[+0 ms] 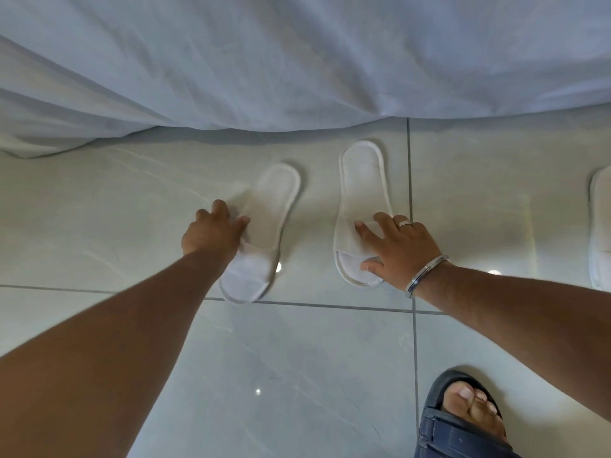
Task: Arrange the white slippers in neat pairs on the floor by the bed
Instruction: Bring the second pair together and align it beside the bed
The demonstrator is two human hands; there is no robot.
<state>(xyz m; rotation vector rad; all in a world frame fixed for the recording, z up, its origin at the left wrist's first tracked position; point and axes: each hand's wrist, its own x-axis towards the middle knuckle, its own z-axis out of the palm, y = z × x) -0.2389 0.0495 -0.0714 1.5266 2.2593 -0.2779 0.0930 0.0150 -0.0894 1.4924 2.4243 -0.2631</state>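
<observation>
Two white slippers sit mid-frame on the tiled floor (99, 226), just below the white bedsheet (297, 61). Our left hand (213, 234) grips the tilted left slipper (264, 223) by its strap. Our right hand (401, 247) lies flat, fingers spread, on the straighter right slipper (362, 183). At the right edge, a third slipper (601, 226) shows partly.

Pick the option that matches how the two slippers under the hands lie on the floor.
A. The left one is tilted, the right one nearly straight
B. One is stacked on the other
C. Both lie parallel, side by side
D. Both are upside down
A: the slipper under the left hand slants, its heel end leaning right, while the slipper under the right hand lies nearly straight toward the bed sheet.
</observation>
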